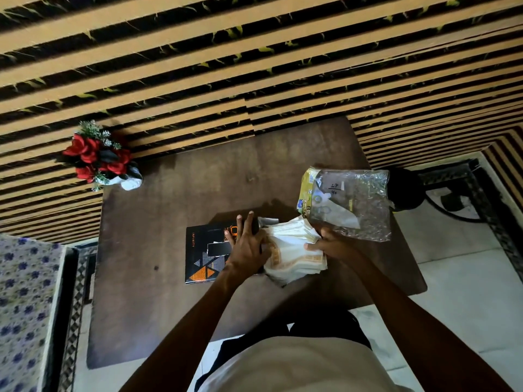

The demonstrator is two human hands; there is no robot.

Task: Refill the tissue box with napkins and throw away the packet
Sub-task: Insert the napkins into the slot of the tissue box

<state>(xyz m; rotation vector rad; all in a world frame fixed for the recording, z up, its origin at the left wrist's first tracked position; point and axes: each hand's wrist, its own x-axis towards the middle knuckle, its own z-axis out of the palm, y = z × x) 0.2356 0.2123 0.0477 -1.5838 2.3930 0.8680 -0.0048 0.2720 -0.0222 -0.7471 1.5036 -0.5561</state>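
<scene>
A black tissue box (203,254) with orange and grey triangles lies flat on the brown table (158,222). My left hand (247,243) rests on the box's right end, fingers spread, touching a thick stack of white napkins (294,250) with gold edging. My right hand (329,244) grips the stack's right side. The clear plastic packet (353,202), with a yellow printed end, lies crumpled just behind my right hand; it looks emptied.
A white vase of red flowers (99,159) stands at the table's far left corner. A dark round object (404,188) sits beyond the table's right edge on the pale tiled floor. A striped slatted wall runs behind. A floral cloth (25,306) lies left.
</scene>
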